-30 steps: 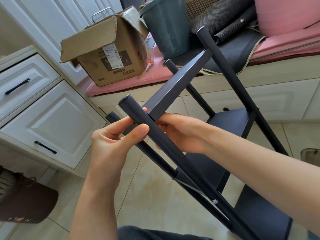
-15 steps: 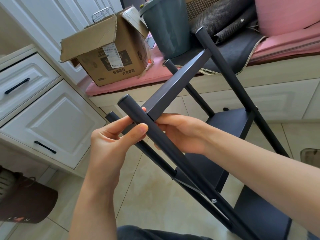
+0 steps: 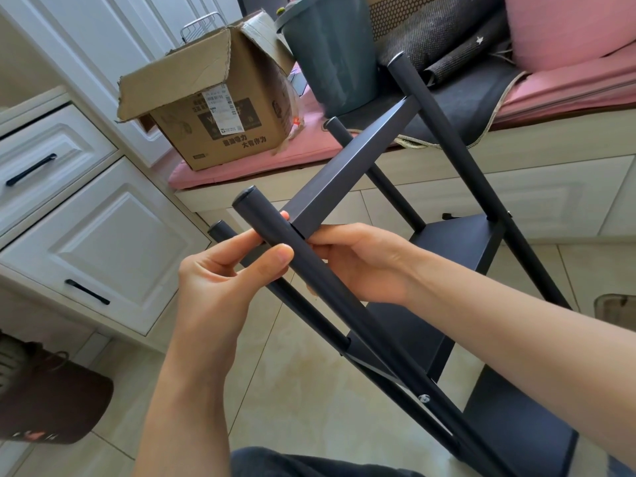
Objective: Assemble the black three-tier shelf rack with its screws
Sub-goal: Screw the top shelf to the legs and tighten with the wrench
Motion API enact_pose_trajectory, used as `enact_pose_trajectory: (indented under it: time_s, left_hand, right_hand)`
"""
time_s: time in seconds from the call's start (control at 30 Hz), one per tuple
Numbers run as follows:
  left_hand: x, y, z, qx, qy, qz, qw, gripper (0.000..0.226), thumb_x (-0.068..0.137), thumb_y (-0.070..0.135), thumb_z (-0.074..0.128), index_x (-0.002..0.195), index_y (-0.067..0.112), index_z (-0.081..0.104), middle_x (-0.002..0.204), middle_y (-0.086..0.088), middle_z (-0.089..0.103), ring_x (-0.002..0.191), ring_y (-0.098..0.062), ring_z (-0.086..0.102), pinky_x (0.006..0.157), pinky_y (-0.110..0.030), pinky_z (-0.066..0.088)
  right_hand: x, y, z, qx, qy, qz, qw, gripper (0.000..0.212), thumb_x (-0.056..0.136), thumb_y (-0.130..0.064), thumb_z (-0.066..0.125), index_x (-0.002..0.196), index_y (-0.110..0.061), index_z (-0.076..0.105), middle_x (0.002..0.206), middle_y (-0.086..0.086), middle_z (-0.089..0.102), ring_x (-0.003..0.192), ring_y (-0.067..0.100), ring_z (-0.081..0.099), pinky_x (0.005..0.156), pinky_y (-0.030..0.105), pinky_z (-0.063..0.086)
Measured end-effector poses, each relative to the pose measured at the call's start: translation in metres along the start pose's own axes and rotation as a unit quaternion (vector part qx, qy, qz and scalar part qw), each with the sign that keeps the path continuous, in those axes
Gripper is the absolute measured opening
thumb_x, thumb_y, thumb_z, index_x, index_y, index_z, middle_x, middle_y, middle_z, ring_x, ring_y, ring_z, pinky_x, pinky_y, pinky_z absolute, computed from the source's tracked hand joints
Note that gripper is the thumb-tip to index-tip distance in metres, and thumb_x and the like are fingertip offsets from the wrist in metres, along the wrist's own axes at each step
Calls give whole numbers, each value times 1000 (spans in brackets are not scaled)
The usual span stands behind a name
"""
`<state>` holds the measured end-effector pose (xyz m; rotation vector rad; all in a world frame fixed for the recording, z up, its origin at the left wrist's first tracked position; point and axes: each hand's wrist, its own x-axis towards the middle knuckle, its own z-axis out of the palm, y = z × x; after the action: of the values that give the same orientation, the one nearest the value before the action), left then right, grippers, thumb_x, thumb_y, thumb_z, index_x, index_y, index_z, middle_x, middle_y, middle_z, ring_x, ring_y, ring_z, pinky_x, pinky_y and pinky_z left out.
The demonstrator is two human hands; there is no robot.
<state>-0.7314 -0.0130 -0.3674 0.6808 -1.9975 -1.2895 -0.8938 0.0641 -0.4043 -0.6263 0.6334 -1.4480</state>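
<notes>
The black shelf rack (image 3: pixel 457 249) leans tilted in front of me, its round posts running up to the left. The top shelf panel (image 3: pixel 347 173) meets the nearest post (image 3: pixel 320 280) just below that post's capped end. My left hand (image 3: pixel 220 280) pinches this post at the joint, thumb in front and fingers behind. From the right, my right hand (image 3: pixel 361 263) grips the end of the top shelf panel where it meets the post. A silver screw head (image 3: pixel 424 398) shows lower down on the near post, at the middle shelf (image 3: pixel 406 335).
An open cardboard box (image 3: pixel 213 111) and a dark grey bucket (image 3: pixel 330 53) sit on the pink cushioned bench behind. White drawers (image 3: pixel 96 242) stand at left. A dark brown bag (image 3: pixel 51 404) lies on the tiled floor at lower left.
</notes>
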Motion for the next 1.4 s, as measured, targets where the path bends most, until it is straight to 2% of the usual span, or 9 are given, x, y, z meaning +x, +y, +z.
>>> enact_pose_trajectory:
  time_s: [0.3, 0.43, 0.53, 0.77, 0.93, 1.03, 1.2, 1.27, 1.4]
  left_hand:
    - [0, 0, 0, 2, 6, -5, 1000, 53, 62, 47, 83, 112, 28, 79, 113, -1, 77, 114, -30, 69, 103, -53, 50]
    - [0, -1, 0, -1, 3, -5, 1000, 51, 63, 46, 82, 112, 31, 79, 112, -3, 77, 114, -31, 68, 102, -50, 52]
    - [0, 0, 0, -6, -2, -4, 1000, 49, 64, 45, 82, 111, 33, 78, 111, -3, 77, 114, -29, 69, 101, -48, 52]
    - [-1, -1, 3, -17, 12, 5, 1000, 51, 62, 40, 83, 111, 26, 79, 111, -4, 77, 115, -29, 69, 103, -50, 51]
    - [0, 0, 5, -32, 16, 27, 999, 53, 63, 35, 83, 114, 27, 77, 115, -2, 77, 117, -29, 68, 99, -51, 53]
    - [0, 0, 5, -36, 16, 33, 999, 51, 62, 35, 83, 112, 30, 78, 114, -1, 77, 117, -28, 68, 97, -49, 54]
    - [-1, 2, 6, -31, 3, 42, 999, 44, 64, 35, 82, 108, 38, 79, 114, 0, 77, 117, -27, 68, 95, -47, 55]
    - [-1, 2, 6, -30, 3, 41, 999, 45, 64, 35, 81, 108, 38, 79, 114, 0, 77, 117, -27, 68, 96, -48, 55]
    - [-1, 3, 6, -28, 4, 40, 999, 46, 64, 35, 82, 110, 35, 79, 115, 0, 76, 118, -29, 67, 100, -53, 52]
  right_hand:
    - [1, -1, 4, -51, 43, 1, 998, 19, 98, -29, 53, 88, -23, 67, 67, -5, 58, 54, 5, 62, 53, 19, 52]
    - [1, -2, 4, -30, 25, 6, 999, 17, 100, -26, 50, 99, -22, 67, 80, 0, 55, 59, 7, 63, 56, 23, 53]
    - [-1, -1, 3, -1, 14, 6, 1000, 19, 99, -21, 49, 99, -20, 68, 78, 0, 62, 60, 8, 65, 56, 23, 54]
    - [1, 1, 4, -33, 29, 6, 999, 40, 99, -30, 53, 67, -30, 77, 68, -5, 57, 54, 5, 61, 55, 20, 52]
    - [0, -1, 4, -1, 12, -3, 1000, 24, 102, -24, 48, 98, -25, 72, 77, -4, 63, 61, 7, 65, 57, 22, 53]
    - [-1, 0, 3, -9, 19, 1, 1000, 20, 102, -24, 48, 103, -22, 68, 74, -5, 68, 61, 7, 67, 56, 21, 54]
    - [0, 0, 4, -39, 40, 1, 998, 36, 96, -31, 56, 67, -27, 78, 71, -3, 56, 55, 5, 63, 55, 20, 54]
    - [0, -1, 5, -30, 33, -1, 999, 31, 95, -30, 56, 73, -28, 77, 70, -4, 54, 57, 5, 62, 57, 21, 54]
    - [1, -2, 0, -14, 16, 0, 1000, 19, 100, -24, 49, 104, -23, 68, 78, -3, 60, 63, 7, 64, 60, 23, 54]
